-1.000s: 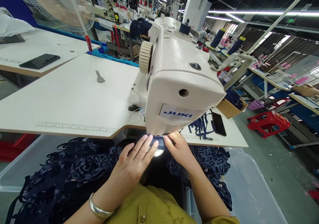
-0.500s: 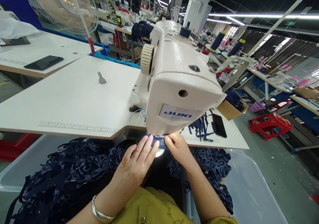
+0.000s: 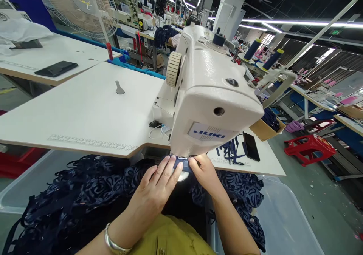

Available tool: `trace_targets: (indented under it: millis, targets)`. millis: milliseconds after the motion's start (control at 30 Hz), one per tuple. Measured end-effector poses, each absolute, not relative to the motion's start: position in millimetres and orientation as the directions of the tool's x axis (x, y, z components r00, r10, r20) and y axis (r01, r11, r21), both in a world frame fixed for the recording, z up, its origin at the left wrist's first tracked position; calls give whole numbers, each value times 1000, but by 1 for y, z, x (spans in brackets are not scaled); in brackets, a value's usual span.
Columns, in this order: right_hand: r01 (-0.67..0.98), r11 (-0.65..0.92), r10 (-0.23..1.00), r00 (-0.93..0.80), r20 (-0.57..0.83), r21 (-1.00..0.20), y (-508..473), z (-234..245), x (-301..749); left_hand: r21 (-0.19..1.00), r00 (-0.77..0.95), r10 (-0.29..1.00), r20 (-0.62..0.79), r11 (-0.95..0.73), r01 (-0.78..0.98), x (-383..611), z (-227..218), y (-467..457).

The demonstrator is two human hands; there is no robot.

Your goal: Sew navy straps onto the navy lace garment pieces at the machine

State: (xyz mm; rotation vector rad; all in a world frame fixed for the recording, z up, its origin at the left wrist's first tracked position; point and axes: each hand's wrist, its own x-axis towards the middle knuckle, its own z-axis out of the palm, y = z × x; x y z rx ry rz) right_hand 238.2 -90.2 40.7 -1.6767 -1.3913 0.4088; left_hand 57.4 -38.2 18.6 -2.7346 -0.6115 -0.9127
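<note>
A white JUKI sewing machine fills the middle of the view, its head hiding the needle area. Under its front lies a strip of navy fabric. My left hand rests on the strip's left part with fingers stretched out and flat. At the strip's right end, my right hand pinches the fabric between thumb and fingers. Navy patterned garments are heaped left of my lap, and more patterned fabric hangs on the right.
The white table carries a grey metal piece. To the right lie navy straps and a black phone. Clear plastic bins flank me. A cardboard box, a red stool and a fan stand around.
The camera view has shifted slightly, so the machine appears further right. Both hands keep nearly the same place on the navy strip. A person's arm now shows behind the machine.
</note>
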Motion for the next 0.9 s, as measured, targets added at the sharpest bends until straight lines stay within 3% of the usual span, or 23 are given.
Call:
trace_targets:
  millis: [533, 767, 900]
  targets:
    - [632, 66, 867, 346, 358, -772, -89, 30, 232, -30, 724, 308, 618, -910, 413, 52, 17, -34]
    - [442, 13, 857, 457, 237, -897, -103, 8, 236, -94, 724, 264, 638, -906, 413, 56, 21, -34]
    - [562, -30, 915, 348, 203, -826, -116, -11, 254, -99, 704, 248, 665, -905, 413, 60, 22, -34]
